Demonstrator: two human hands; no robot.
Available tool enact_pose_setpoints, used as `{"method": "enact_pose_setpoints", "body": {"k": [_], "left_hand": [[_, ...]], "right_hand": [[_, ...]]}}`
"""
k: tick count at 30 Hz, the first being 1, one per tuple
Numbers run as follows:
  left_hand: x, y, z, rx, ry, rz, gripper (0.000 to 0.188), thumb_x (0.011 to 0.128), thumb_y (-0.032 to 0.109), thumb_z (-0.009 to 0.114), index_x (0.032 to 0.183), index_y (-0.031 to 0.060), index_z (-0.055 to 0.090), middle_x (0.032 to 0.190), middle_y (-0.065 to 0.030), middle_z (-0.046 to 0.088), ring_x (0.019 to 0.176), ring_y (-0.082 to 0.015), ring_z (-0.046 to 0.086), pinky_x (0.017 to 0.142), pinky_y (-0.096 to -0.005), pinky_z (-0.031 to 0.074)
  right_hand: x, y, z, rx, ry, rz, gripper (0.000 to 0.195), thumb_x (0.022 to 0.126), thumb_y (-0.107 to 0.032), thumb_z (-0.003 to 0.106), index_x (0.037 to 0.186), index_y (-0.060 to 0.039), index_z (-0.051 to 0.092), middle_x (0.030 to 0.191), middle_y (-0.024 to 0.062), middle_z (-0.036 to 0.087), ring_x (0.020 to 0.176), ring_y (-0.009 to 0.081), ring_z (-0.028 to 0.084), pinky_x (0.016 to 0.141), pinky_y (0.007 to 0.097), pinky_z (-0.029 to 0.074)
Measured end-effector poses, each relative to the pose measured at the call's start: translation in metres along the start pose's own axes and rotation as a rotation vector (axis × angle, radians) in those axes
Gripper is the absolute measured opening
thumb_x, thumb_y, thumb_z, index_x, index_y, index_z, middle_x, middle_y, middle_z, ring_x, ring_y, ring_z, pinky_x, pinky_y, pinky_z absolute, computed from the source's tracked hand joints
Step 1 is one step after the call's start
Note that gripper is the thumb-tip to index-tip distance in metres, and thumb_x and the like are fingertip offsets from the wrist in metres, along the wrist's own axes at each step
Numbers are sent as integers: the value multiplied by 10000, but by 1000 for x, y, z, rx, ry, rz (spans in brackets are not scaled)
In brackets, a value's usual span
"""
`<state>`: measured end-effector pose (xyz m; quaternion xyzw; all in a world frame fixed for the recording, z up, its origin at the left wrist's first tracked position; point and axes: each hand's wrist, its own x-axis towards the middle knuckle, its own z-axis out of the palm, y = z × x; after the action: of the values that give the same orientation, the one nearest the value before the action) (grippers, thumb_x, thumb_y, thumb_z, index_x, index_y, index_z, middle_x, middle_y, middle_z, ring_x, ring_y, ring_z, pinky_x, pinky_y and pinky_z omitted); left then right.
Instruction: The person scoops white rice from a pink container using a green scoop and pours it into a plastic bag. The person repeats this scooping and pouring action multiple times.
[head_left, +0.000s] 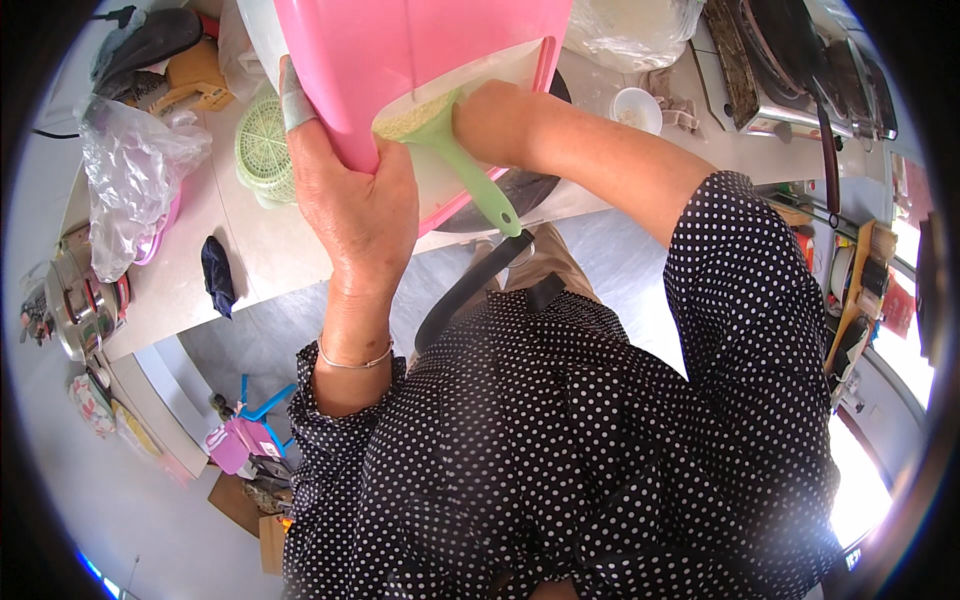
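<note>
A pink plastic container (442, 41) is tilted toward me, its pale inside showing through the opening. My left hand (356, 199) grips its left edge, with a grey wrap around one finger. Near the opening, my right hand (491, 124) reaches in; its fingers are hidden inside. A light green plastic scoop (472, 176) lies across the rim beside my right hand, handle pointing down toward me, with a pale yellowish grainy or powdery material (412, 120) at its head. Whether my right fingers hold the scoop cannot be told.
On the tiled counter (247, 270) are a green plastic basket (266, 146), a clear plastic bag (135, 165), a dark cloth item (217, 276) and a small white bowl (636, 111). A stove with a dark pan (784, 45) stands at the right. A metal pot (75, 307) sits far left.
</note>
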<state>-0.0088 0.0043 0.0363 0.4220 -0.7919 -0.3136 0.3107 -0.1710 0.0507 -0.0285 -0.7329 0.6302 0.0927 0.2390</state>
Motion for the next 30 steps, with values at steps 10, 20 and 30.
{"method": "enact_pose_setpoints", "body": {"k": [10, 20, 30], "left_hand": [[4, 2, -2, -38, 5, 29, 529, 755, -50, 565, 1271, -63, 451, 1134, -182, 586, 991, -286, 608, 874, -367, 472], [2, 0, 0, -31, 6, 46, 315, 743, -9, 602, 1041, -39, 506, 979, -159, 583, 876, -273, 603, 785, -370, 476], [5, 0, -2, -81, 35, 18, 445, 758, -43, 569, 1193, -68, 479, 1078, -168, 602, 963, -255, 607, 855, -343, 472]], "right_hand": [[-33, -14, -36, 63, -267, 114, 154, 791, 16, 546, 884, 35, 667, 927, 193, 684, 887, 354, 670, 719, 406, 547], [-45, -5, -6, 359, -331, 289, 285, 896, -89, 446, 1101, 22, 610, 1018, 218, 645, 973, 373, 617, 807, 454, 494], [-76, 3, 27, 1416, 237, 327, 346, 905, -82, 405, 1170, 70, 569, 593, 46, 461, 464, 123, 405, 462, 281, 356]]}}
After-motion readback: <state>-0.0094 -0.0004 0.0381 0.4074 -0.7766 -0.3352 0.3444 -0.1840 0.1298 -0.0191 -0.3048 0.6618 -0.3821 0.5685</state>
